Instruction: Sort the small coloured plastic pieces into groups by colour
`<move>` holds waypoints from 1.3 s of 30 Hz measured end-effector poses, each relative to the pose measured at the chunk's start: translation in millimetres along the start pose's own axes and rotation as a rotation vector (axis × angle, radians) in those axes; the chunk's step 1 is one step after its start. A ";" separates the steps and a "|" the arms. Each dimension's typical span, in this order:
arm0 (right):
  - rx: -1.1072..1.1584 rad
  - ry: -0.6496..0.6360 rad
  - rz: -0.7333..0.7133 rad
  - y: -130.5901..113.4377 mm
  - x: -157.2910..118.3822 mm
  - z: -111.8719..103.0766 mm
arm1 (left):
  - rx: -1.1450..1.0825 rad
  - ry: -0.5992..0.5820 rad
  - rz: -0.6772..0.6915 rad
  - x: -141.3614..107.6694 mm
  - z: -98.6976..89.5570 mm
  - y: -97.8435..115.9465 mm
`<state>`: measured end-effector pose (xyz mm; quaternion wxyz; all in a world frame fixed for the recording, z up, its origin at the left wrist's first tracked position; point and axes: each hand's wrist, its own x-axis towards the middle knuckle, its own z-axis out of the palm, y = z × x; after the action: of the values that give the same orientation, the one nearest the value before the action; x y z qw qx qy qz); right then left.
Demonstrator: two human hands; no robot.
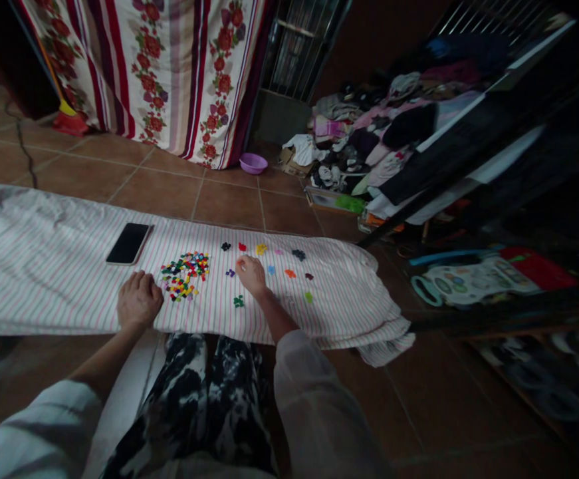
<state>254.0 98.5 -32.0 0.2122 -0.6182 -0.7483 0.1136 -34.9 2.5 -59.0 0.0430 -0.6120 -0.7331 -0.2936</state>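
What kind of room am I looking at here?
Probably a lived-in home: a red-and-white floral curtain hangs over brown floor tiles, a heap of mixed clothes lies nearby, and a red-and-yellow broom stands beside the curtain.

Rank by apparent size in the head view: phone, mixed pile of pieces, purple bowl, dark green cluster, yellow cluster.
1. Mixed pile
2. Phone
3. Purple bowl, farther off on the floor
4. Dark green cluster and yellow cluster: too alike to rank
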 end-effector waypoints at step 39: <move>-0.244 0.051 0.242 151.1 -28.2 -52.7 | 0.103 -0.005 0.016 1.6 1.8 -4.0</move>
<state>414.8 97.9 -55.7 0.1393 -0.7275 -0.6711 0.0308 -38.5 4.5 -61.3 0.0748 -0.6157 -0.7423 -0.2536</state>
